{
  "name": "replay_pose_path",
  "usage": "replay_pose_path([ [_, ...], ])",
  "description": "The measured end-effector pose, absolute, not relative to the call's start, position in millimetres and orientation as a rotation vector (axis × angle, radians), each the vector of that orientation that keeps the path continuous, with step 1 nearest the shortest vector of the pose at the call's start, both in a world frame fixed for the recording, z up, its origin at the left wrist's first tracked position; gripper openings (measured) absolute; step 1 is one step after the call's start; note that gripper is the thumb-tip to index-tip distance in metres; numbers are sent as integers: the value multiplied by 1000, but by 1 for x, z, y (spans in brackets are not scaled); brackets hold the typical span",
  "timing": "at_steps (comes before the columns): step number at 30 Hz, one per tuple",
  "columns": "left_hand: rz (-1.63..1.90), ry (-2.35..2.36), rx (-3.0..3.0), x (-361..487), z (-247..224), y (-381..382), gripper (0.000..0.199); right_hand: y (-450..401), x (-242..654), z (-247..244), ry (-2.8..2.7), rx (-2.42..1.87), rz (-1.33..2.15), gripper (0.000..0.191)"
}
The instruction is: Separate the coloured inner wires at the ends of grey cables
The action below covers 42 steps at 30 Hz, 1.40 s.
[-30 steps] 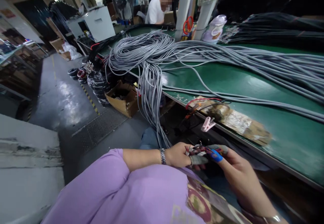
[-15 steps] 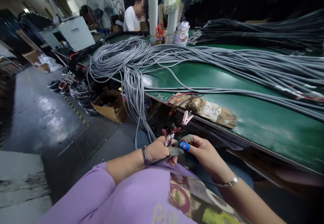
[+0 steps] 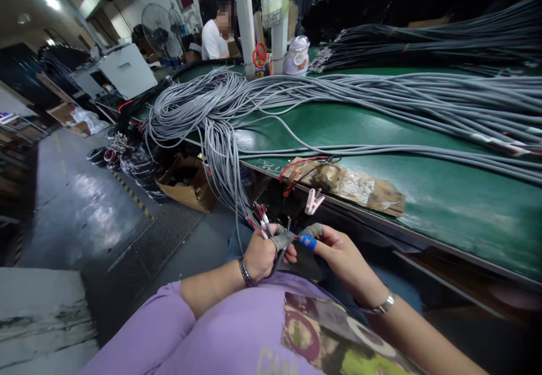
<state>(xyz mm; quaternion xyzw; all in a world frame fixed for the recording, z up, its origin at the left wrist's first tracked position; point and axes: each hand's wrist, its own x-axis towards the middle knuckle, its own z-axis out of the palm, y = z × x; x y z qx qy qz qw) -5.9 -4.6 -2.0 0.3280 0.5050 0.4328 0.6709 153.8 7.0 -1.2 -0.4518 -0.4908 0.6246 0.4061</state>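
Note:
Grey cables with stripped ends lie in my left hand (image 3: 265, 253), whose fingers are closed round them; taped thumb and fingertips press near one cable's end. Coloured wire ends (image 3: 259, 221) fan out above that hand. My right hand (image 3: 334, 245), with blue tape on the thumb and grey tape on the index finger, pinches thin coloured wires at the cable end, just right of my left fingertips. A hanging bundle of grey cables (image 3: 222, 160) runs down from the green table (image 3: 339, 123) behind my left hand.
A pink clip (image 3: 314, 201) and a taped cardboard strip (image 3: 359, 187) sit at the table's near edge. Long grey cables (image 3: 381, 95) cross the table. An open carton (image 3: 188, 186) stands on the floor. A person in white (image 3: 215, 39) is at the back.
My left hand has shifted slightly left, and the fanned wire ends have moved left and spread. Between the fingertips of both hands, thin wires now show. The camera view has turned slightly.

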Motion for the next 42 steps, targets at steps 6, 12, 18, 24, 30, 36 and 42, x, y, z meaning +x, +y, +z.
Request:
replay_pose_path([
  [6, 917, 1129, 856, -5, -6, -4, 36, 16, 149, 9, -1332, -1110, 1567, 34],
  [12, 894, 1144, 920, -5, -7, -3, 34, 14, 139, 8, -1155, -1012, 1754, 32],
  [18, 996, 1178, 823, -4, -8, -2, 39, 8, 132, 7, -932, -850, 1891, 25],
  [24, 767, 1112, 890, -7, -4, -1, 42, 13, 137, 2, -1168, -1057, 1735, 34],
  [30, 803, 1124, 849, -9, -4, -3, 43, 13, 138, 1, -1140, -1197, 1612, 41],
  [36, 951, 1153, 756, -6, -6, -2, 41, 9, 135, -8, -1109, -1161, 1571, 43],
  [42, 1010, 1176, 718, -5, -4, -1, 42, 10, 138, -15, -1118, -1134, 1558, 40],
])
